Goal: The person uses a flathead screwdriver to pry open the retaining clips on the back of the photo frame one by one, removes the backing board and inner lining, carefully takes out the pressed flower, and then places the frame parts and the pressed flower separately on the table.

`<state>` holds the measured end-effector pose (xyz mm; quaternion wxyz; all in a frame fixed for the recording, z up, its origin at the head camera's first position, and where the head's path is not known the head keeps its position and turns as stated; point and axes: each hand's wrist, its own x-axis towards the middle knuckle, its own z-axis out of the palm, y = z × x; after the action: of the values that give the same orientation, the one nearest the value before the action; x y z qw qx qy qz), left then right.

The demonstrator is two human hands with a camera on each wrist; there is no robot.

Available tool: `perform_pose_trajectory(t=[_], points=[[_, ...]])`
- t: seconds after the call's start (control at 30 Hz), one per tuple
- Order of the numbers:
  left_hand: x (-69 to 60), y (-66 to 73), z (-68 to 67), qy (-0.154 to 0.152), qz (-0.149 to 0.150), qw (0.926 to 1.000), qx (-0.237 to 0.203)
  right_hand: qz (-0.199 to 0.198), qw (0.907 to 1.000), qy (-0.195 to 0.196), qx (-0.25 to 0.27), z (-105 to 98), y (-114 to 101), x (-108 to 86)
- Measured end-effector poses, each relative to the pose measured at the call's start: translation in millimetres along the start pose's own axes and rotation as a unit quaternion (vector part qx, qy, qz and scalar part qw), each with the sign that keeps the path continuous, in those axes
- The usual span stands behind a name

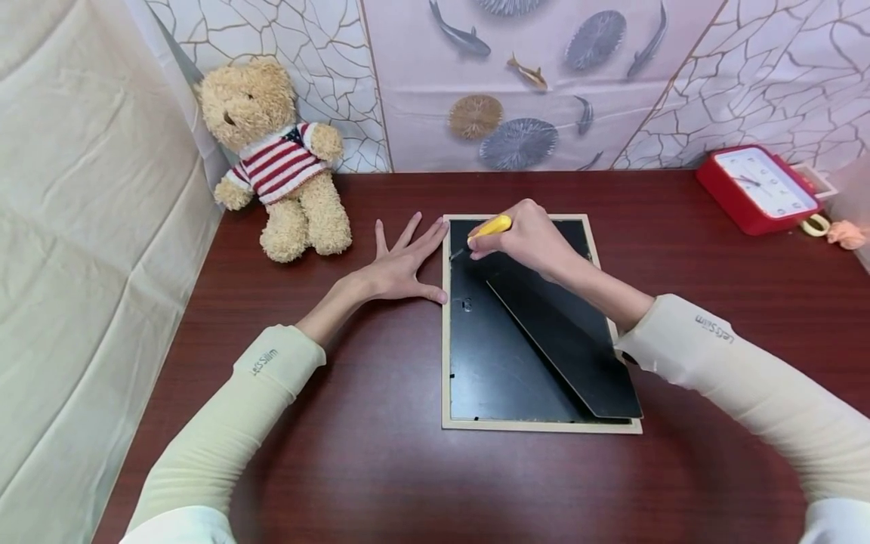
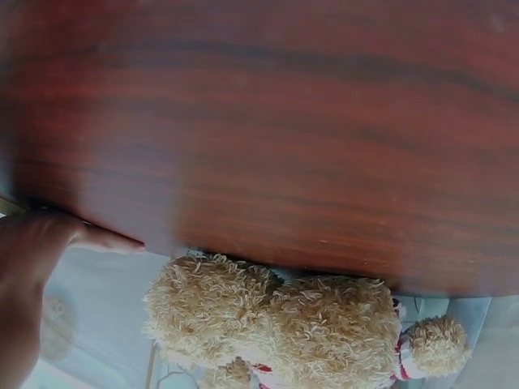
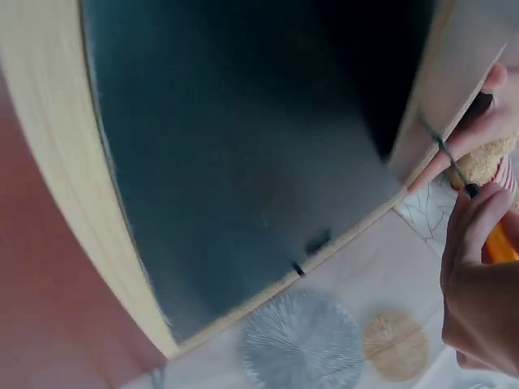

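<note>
A picture frame [image 1: 445, 355] with a pale border lies back side up, its black backing board [image 1: 492, 363] showing. The black stand flap [image 1: 578, 347] slants over it, lower end raised. My left hand [image 1: 401, 268] is spread flat, thumb and fingertips touching the frame's left edge; in the left wrist view only part of that hand [image 2: 36, 259] shows. My right hand [image 1: 530, 238] grips a yellow-handled screwdriver [image 1: 495, 226], its tip at the board's upper left edge. The right wrist view shows the right hand [image 3: 482, 300], the screwdriver's handle [image 3: 501, 245] and the frame's border [image 3: 73, 162].
A teddy bear [image 1: 285, 162] in a striped top leans at the back left, also in the left wrist view [image 2: 324, 324]. A red clock [image 1: 764, 189] stands at the back right, a small orange item [image 1: 846, 233] beside it. Patterned cloth [image 1: 421, 98] hangs behind the table [image 1: 381, 453].
</note>
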<state>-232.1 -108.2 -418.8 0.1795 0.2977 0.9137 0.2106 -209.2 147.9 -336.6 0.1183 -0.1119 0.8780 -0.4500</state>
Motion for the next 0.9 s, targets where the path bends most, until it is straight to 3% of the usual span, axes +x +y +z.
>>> perform_pose_trajectory(t=[0.13, 0.3, 0.4, 0.67, 0.9], points=[[0.2, -0.7, 1.6, 0.001, 0.006, 1.0, -0.002, 0.01, 0.9999, -0.006, 0.008, 0, 5, -2.4], [-3.0, 4.4, -2.9, 0.0, 0.002, 1.0, 0.0, -0.068, 0.9947, -0.017, -0.075, 0, -5, 8.3], [-1.4, 1.6, -2.4, 0.0, 0.0, 1.0, -0.001, -0.093, 0.9902, -0.029, -0.099, 0, -14, 15.2], [7.5, -11.3, 4.1, 0.003, -0.002, 0.9999, -0.011, -0.103, 0.9839, -0.043, -0.14, 4, -29, 22.3], [8.3, -10.2, 6.3, -0.003, -0.004, 0.9999, -0.012, -0.123, 0.9763, -0.053, -0.171, 11, -42, 21.9]])
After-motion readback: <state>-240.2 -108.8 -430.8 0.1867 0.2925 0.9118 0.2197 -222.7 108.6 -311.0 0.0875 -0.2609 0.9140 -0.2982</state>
